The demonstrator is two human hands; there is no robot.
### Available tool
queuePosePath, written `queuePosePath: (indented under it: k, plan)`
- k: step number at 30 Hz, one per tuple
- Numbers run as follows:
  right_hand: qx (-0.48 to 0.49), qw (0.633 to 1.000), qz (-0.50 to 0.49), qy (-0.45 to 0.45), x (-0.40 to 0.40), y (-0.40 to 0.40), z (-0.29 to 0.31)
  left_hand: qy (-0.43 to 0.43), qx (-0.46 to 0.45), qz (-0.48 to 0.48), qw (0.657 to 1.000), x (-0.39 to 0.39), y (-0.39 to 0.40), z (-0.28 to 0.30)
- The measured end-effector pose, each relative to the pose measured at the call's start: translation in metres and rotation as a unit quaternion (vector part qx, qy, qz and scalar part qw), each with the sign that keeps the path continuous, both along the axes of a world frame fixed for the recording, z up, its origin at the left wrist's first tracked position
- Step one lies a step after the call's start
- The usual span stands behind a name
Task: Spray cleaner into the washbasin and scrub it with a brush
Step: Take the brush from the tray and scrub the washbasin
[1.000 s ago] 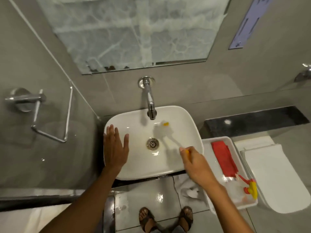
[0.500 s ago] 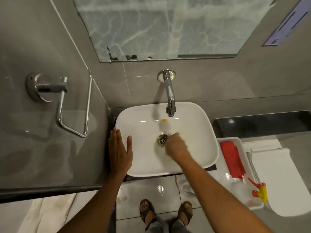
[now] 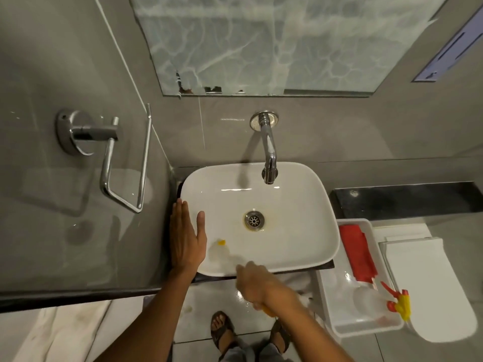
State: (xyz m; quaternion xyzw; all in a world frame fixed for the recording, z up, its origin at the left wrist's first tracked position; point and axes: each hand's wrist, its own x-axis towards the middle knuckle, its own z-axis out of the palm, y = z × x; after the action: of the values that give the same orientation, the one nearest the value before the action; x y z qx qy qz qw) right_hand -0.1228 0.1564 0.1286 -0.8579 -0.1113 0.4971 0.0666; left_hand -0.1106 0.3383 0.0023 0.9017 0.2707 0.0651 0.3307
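The white washbasin (image 3: pixel 300 218) sits below a chrome tap (image 3: pixel 269 155), with a yellowish stain around its drain (image 3: pixel 254 220). My left hand (image 3: pixel 186 237) lies flat and open on the basin's left rim. My right hand (image 3: pixel 257 282) is at the basin's near rim, closed on a brush. The brush's pale, blurred head with a yellow tip (image 3: pixel 218 250) rests in the basin's near left corner, and its yellow handle end pokes out below my fist. A clear spray bottle (image 3: pixel 371 299) with a red and yellow trigger lies in a white tray (image 3: pixel 326 304) at the right.
A red cloth (image 3: pixel 359 252) lies in the tray too. A white toilet lid (image 3: pixel 431 288) is at the far right. A chrome towel holder (image 3: pixel 115 163) juts from the left wall. A mirror hangs above the tap. My sandalled feet (image 3: pixel 222 330) stand on wet floor tiles.
My right hand has pulled back from the drain to the near rim, and the brush head has swept from the basin's far side to its near left corner. My left hand stays put.
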Motion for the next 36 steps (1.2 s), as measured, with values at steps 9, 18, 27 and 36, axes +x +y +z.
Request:
queuePosePath:
  k: [9, 18, 27, 36]
  plan:
    - [-0.04, 0.944, -0.275, -0.176, 0.094, -0.038, -0.037, -0.004, -0.013, -0.001, 1.0, -0.001, 0.0, -0.002]
    - [-0.038, 0.998, -0.042, -0.013, 0.025, -0.036, -0.008, 0.003, -0.02, 0.004, 1.0, 0.0, 0.001, -0.005]
    - [0.014, 0.96, -0.237, -0.146, 0.087, 0.005, -0.042, -0.011, -0.024, 0.009, 1.0, -0.001, 0.001, -0.006]
    - [-0.094, 0.993, -0.006, -0.07, 0.05, -0.091, -0.02, -0.006, -0.033, 0.007, 0.999, -0.001, 0.0, -0.001]
